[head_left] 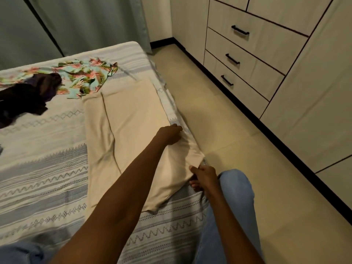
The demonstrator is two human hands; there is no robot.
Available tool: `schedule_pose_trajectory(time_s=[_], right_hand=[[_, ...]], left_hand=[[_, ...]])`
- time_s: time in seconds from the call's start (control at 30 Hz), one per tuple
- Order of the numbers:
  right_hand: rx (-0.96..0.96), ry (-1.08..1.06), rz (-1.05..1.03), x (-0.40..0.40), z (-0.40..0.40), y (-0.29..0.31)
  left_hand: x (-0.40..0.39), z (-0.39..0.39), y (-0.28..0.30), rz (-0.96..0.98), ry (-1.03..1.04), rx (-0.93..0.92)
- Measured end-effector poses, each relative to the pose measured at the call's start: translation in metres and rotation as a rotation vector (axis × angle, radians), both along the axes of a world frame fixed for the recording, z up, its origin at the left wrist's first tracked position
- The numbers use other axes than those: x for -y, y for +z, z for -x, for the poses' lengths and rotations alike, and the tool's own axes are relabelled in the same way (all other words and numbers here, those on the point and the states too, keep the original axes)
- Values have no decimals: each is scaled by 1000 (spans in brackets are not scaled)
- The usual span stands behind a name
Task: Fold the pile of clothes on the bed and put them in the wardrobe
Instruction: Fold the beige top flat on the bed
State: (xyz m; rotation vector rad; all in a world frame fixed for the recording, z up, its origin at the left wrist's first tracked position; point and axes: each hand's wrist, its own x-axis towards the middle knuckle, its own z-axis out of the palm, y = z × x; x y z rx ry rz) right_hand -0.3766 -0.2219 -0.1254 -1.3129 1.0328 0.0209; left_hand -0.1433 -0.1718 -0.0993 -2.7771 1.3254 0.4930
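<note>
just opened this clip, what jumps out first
Both hands, the left hand and the right hand, grip the near right end of a beige garment spread along the bed's right edge. Behind it lie a floral garment and a dark garment.

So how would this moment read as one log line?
fold | beige garment flat on bed | left hand, right hand grip its near edge

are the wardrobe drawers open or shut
Shut: all three drawers sit flush with the wardrobe front, none pulled out.
</note>
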Motion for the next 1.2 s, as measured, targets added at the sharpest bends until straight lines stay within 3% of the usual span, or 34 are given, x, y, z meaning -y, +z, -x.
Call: schedule_pose_trajectory(time_s=[0.13, 0.23, 0.37, 0.47, 0.6, 0.67, 0.73, 0.83, 0.93, 1.1, 1.2], right_hand=[[41, -86, -101, -8, -2, 7], [50, -99, -85, -20, -3, 14], [81, -55, 84, -36, -9, 21], [224, 34, 408, -64, -16, 25], [428, 409, 1196, -119, -23, 19], [466, 633, 1359, -150, -27, 7], [381, 820, 1423, -175, -26, -7], [279, 981, 1408, -191, -24, -17], [273, 969, 1196, -181, -28, -10], [333, 523, 962, -150, -42, 6], [140, 530, 863, -132, -64, 12]], left_hand=[[12, -2, 10, -27, 15, 85], [4, -13, 21, 10, 76, -67], [-28, -25, 47, 141, 138, -283], [-66, -33, 67, 251, 205, -371], [-124, -37, 85, 447, 327, -484], [-158, -42, 81, 453, 336, -458], [-191, -45, 68, 341, 333, -380], [-228, -44, 35, 208, 332, -297], [-244, -34, 11, 259, 343, -220], [-240, -24, -4, 377, 330, -151], [-232, -18, -1, 399, 363, -183]])
